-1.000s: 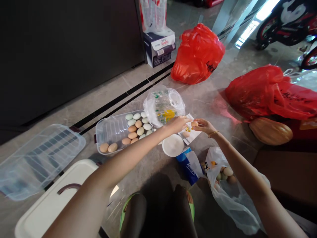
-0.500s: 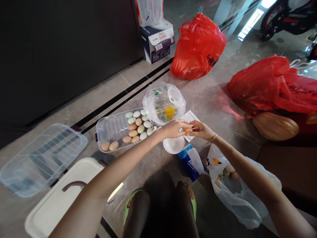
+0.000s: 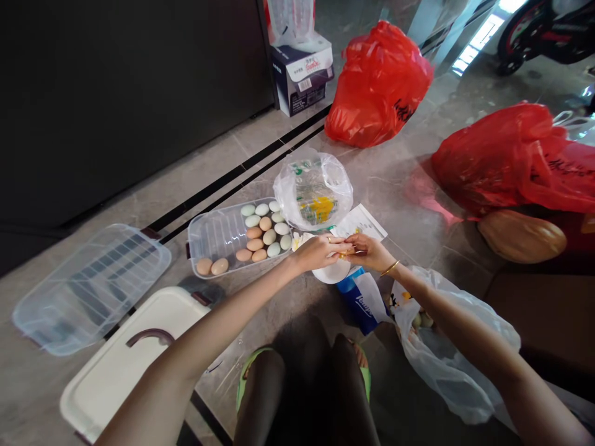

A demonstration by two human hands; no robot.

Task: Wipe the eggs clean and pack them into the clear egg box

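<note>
Hands [image 3: 317, 252] shifted nearer white bowl [image 3: 331, 274], orange-tan egg [image 3: 353, 251] between fingertips, mostly hidden

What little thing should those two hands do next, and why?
Perhaps ease what looks like a cracked egg apart over the white bowl: the left hand and right hand meet at it, yellow shows between them, and the bowl appears just below, so it could catch drips.

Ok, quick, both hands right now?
Left hand: fingers bent; whether it holds anything cannot be told.
Right hand: closed on something orange-yellow, too obscured to name.
</note>
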